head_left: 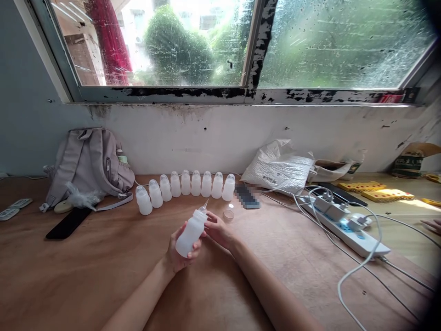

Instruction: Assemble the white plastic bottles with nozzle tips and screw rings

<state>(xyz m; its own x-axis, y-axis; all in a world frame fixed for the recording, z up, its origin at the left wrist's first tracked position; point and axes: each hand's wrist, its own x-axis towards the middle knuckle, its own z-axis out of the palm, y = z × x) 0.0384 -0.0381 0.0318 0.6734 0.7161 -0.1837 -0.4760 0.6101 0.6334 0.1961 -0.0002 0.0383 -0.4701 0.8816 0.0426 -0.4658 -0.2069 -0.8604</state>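
Observation:
My left hand (179, 255) grips a small white plastic bottle (190, 233) around its body, tilted with its clear pointed nozzle up and to the right. The fingers of my right hand (217, 228) touch the bottle's neck just below the nozzle. A small clear cap (228, 214) lies on the wooden table (103, 276) just beyond my right hand. Behind it, a curved row of several similar white bottles (186, 185) with clear caps stands near the wall.
A grey backpack (90, 163) leans on the wall at left, with a black phone (68, 223) and a crumpled plastic bag (82, 197) in front. A white sack (279, 168), power strip (344, 225) with cables and yellow pieces (375, 191) lie at right. Another person's fingers (432, 225) show at the right edge.

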